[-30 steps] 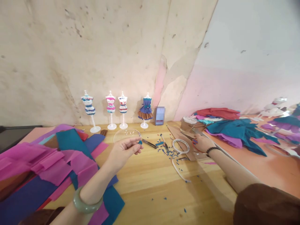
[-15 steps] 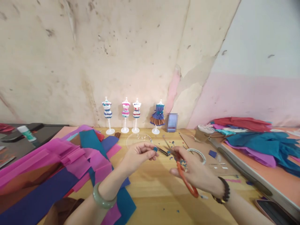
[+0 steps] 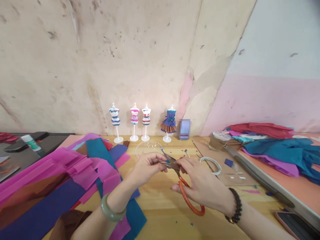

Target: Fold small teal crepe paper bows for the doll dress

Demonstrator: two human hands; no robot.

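My left hand [image 3: 147,166], with a green bangle on its wrist, pinches a tiny teal scrap of paper over the wooden table [image 3: 160,206]. My right hand [image 3: 200,186], wearing a dark bead bracelet, grips red-handled scissors [image 3: 183,186]. The scissor blades point up-left, and they meet the scrap right at my left fingertips. Both hands hover close together near the table's middle.
Sheets of pink, blue and teal crepe paper [image 3: 62,180] pile up at the left. Several small dress-form mannequins [image 3: 146,121] stand along the wall. A clear round dish [image 3: 147,148], a tape ring [image 3: 212,164], a tape roll [image 3: 218,140] and more crepe paper [image 3: 280,146] lie to the right.
My right hand drew back from the tape area with the scissors and brought their blades to the scrap in my left hand. The view swung left.
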